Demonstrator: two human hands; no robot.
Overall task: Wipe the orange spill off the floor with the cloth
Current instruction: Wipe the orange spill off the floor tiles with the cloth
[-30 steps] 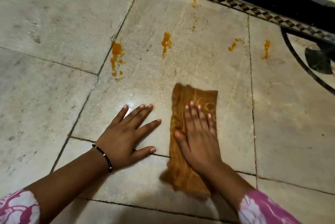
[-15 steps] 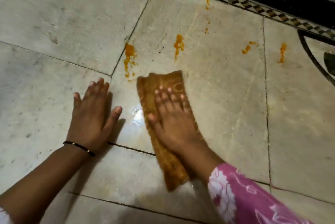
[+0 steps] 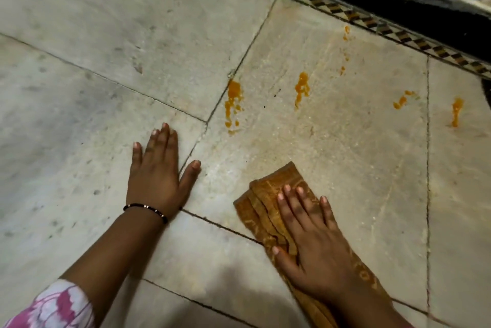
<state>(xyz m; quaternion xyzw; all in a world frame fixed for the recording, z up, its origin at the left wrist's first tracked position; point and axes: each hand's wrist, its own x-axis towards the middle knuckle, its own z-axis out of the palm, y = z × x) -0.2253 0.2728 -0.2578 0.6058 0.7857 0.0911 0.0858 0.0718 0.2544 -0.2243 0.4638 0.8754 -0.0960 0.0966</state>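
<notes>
My right hand (image 3: 316,245) is pressing the cloth (image 3: 276,181) flat, fingers straight; bare floor (image 3: 358,168) is lying between it and far orange spill (image 3: 233,104).

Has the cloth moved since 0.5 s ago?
Yes. The cloth slid back toward the person and rightward, away from the orange blob on the tile joint; its far edge had almost touched that blob.

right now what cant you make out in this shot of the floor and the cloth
- Head view: the folded orange-brown terry cloth is largely covered by the right hand pressing on it, and its near end runs off the bottom edge.
- Any orange residue under the cloth is hidden by it.
- The dark curved floor inlay is cut off by the right edge.
- The small orange specks near the patterned border are too small to count.
</notes>
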